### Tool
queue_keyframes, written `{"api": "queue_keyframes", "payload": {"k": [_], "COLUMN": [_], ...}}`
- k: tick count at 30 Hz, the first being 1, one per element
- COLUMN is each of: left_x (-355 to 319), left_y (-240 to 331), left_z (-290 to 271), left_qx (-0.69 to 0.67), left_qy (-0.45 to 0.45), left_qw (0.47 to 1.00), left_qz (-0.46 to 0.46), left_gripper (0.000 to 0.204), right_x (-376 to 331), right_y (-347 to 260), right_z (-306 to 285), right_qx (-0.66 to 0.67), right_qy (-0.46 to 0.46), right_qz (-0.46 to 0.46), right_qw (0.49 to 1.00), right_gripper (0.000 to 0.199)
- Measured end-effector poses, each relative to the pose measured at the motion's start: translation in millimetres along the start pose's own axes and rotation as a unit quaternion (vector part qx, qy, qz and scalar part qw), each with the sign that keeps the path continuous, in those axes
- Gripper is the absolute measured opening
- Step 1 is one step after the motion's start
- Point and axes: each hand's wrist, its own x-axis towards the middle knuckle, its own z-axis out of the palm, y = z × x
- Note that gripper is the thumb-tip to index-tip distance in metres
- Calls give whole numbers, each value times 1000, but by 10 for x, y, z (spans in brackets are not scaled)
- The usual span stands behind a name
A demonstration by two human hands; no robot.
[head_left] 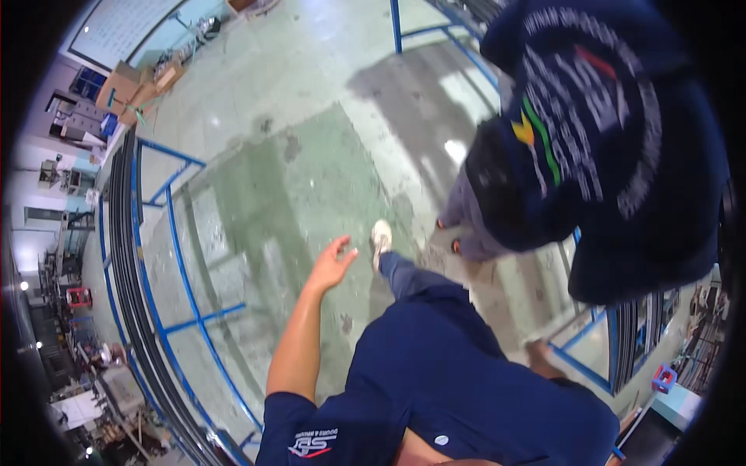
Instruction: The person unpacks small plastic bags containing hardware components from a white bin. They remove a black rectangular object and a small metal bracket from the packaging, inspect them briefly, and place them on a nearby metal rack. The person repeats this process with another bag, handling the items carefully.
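Out in front of my body, my left hand (pixel 332 266) hangs over the green floor (pixel 303 194), fingers loosely curled and apart, with nothing seen in it. Below it and to the right is my foot in a light shoe (pixel 381 235). On my right side, only a blurred bit of bare skin, my right hand or forearm (pixel 538 356), shows past my dark blue shirt (pixel 435 365). It is near a blue metal frame (pixel 579 365); its fingers cannot be made out, nor whether it touches anything.
A person in a dark printed shirt (pixel 598 155) stands close by at the right. Long dark bars (pixel 128 233) lie along a blue rack (pixel 175 248) on the left. Cardboard boxes (pixel 128 89) and a whiteboard (pixel 116 31) are at the far left. A red-and-blue crate (pixel 664 378) sits at the right.
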Motion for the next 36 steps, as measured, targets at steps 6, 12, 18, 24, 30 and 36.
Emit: {"api": "queue_keyframes", "payload": {"k": [6,12,18,24,30,36], "left_x": [711,432,1112,2996,6328,9715], "left_y": [-1044,-2195,-2102,-2199,-1577,535], "left_z": [-861,-2471,-2721,-3376,-5254,-6271], "left_qx": [121,90,-227,47,232,193], "left_qy": [-44,113,179,-72,-117,82], "left_qw": [988,940,846,952,956,977], "left_qz": [-81,-309,-447,-294,-137,-47], "left_gripper": [69,57,45,51,56,57], "right_x": [1111,2229,2583,3524,3443,3551], "right_y": [-3032,-4351,-4390,-5039,-4730,-4856], "right_z": [-2325,-7146,-10058,-9554,-9005,-8471], "right_qx": [680,749,631,576,573,721], "right_qy": [-546,-64,149,118,-170,-13], "right_qz": [-6,-201,-314,-223,-69,169], "right_qw": [489,628,693,778,799,672], "right_gripper": [31,50,44,46,42,26]}}
